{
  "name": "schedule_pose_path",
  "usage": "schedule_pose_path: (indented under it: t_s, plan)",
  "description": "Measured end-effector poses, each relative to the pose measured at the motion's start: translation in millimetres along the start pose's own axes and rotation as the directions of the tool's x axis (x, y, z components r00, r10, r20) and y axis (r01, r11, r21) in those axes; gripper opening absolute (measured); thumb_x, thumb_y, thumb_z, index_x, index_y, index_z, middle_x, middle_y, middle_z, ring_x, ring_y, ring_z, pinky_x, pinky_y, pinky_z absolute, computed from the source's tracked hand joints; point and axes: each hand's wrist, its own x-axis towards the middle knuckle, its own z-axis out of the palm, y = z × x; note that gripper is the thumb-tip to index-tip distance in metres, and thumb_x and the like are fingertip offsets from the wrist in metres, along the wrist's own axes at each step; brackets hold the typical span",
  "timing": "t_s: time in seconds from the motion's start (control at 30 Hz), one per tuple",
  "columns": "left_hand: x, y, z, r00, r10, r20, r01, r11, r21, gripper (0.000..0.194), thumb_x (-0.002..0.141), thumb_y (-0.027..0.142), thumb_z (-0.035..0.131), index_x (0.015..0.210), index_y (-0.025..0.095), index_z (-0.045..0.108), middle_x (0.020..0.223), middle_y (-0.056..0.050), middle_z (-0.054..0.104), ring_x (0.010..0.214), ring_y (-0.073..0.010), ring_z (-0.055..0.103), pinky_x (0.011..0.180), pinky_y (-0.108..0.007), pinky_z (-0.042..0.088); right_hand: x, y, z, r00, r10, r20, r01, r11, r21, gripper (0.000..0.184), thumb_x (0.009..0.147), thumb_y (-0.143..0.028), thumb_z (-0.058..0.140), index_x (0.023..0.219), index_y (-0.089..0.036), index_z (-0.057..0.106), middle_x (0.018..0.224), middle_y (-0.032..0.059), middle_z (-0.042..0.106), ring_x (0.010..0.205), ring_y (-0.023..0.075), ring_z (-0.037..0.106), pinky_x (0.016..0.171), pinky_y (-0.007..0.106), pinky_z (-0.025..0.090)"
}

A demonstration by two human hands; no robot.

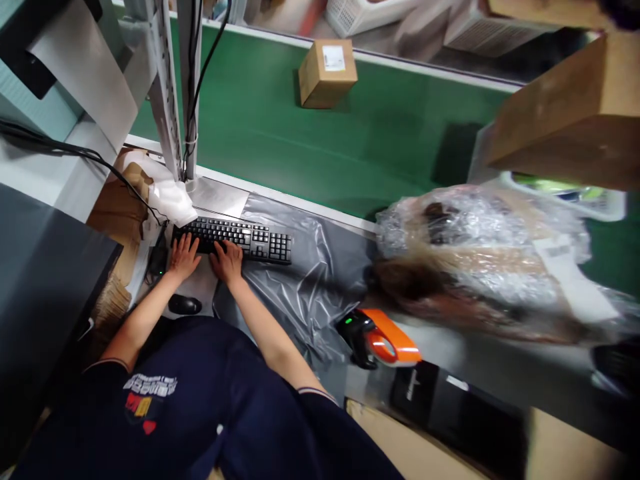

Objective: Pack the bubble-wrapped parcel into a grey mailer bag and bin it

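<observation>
A black keyboard (235, 239) lies on the work surface beside a metal post. My left hand (183, 257) rests on its near left edge, fingers spread over the keys. My right hand (228, 261) lies next to it on the keyboard's middle, fingers spread too. Neither hand holds anything. A black mouse (185, 305) sits just below my left wrist.
An orange and black barcode scanner (381, 339) stands to the right on grey plastic film (310, 280). A bubble-wrapped parcel (480, 260) lies further right. A cardboard box (327, 72) sits on the green conveyor belt (380, 140). A large blurred carton (570, 120) hangs at upper right.
</observation>
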Motion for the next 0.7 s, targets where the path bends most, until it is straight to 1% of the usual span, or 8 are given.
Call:
schedule_pose_path:
  t_s: [0.07,0.1,0.2,0.27,0.43,0.53,0.6,0.7]
  plan:
    - [0.0,-0.6,0.6,1.000,0.004,0.007,-0.004,1.000,-0.001,0.069,0.103,0.034,0.055,0.167,0.011,0.044,0.178,-0.022,0.027,0.167,-0.0389,0.024,0.136,-0.064,0.018,-5.8,7.3,-1.2,1.000,0.003,-0.005,-0.003,1.000,0.004,0.049,0.106,-0.037,0.057,0.152,-0.021,0.063,0.156,0.0193,0.056,0.147,0.0346,0.043,0.128,0.059,0.027]
    - [0.0,-0.9,0.9,1.000,0.005,0.010,-0.005,1.000,-0.002,0.069,0.103,0.034,0.055,0.167,0.011,0.044,0.179,-0.021,0.027,0.167,-0.0388,0.024,0.136,-0.064,0.018,-8.0,10.6,-2.2,1.000,-0.016,-0.005,0.016,1.000,0.014,0.048,0.106,-0.035,0.056,0.151,-0.021,0.063,0.156,0.0192,0.057,0.148,0.0342,0.043,0.128,0.059,0.027]
    - [-0.1,-2.1,1.9,1.000,0.014,0.008,-0.014,1.000,-0.006,0.069,0.103,0.034,0.055,0.167,0.011,0.043,0.179,-0.021,0.027,0.168,-0.0389,0.024,0.136,-0.064,0.018,-8.6,16.2,-5.6,0.991,-0.129,0.024,0.127,0.990,0.067,0.045,0.107,-0.033,0.053,0.148,-0.020,0.065,0.154,0.0173,0.062,0.150,0.0319,0.044,0.130,0.057,0.025]
    - [-0.2,-2.9,1.9,1.000,0.021,0.007,-0.021,1.000,-0.006,0.070,0.103,0.034,0.055,0.167,0.010,0.043,0.179,-0.022,0.027,0.168,-0.0388,0.024,0.136,-0.064,0.017,-3.9,15.5,-7.2,0.986,-0.165,0.032,0.161,0.982,0.102,0.043,0.107,-0.033,0.053,0.145,-0.018,0.066,0.154,0.0168,0.064,0.151,0.0311,0.045,0.131,0.056,0.023]
    - [0.8,-2.8,-1.2,1.000,0.024,0.008,-0.024,1.000,-0.014,0.069,0.103,0.034,0.054,0.167,0.011,0.044,0.179,-0.020,0.028,0.168,-0.0383,0.023,0.137,-0.064,0.017,7.8,8.1,-5.1,0.998,-0.060,-0.037,0.064,0.988,0.140,0.045,0.106,-0.034,0.052,0.144,-0.013,0.063,0.153,0.0188,0.065,0.152,0.0320,0.045,0.133,0.059,0.019]
    - [2.8,-1.1,-3.9,1.000,0.029,0.000,-0.029,0.999,-0.023,0.068,0.103,0.034,0.053,0.167,0.012,0.044,0.179,-0.019,0.028,0.167,-0.0382,0.024,0.136,-0.065,0.017,8.3,5.9,-1.7,1.000,-0.015,-0.019,0.017,0.990,0.142,0.050,0.106,-0.035,0.051,0.149,-0.009,0.058,0.151,0.0207,0.066,0.153,0.0332,0.044,0.133,0.061,0.017]
    - [4.2,0.1,-5.3,1.000,0.029,0.003,-0.028,0.999,-0.026,0.067,0.103,0.034,0.053,0.167,0.012,0.045,0.179,-0.019,0.029,0.167,-0.0382,0.025,0.136,-0.065,0.017,9.6,4.4,-0.8,1.000,-0.020,-0.012,0.022,0.991,0.133,0.053,0.106,-0.036,0.051,0.151,-0.008,0.055,0.151,0.0220,0.065,0.154,0.0335,0.043,0.133,0.061,0.018]
    - [5.2,1.1,-6.4,1.000,0.021,0.013,-0.021,1.000,-0.022,0.068,0.102,0.032,0.055,0.167,0.013,0.045,0.179,-0.018,0.029,0.167,-0.0384,0.025,0.136,-0.065,0.018,18.1,-0.2,-2.0,0.997,-0.074,-0.010,0.075,0.990,0.121,0.054,0.107,-0.037,0.050,0.153,-0.010,0.053,0.154,0.0214,0.063,0.156,0.0331,0.041,0.133,0.060,0.018]
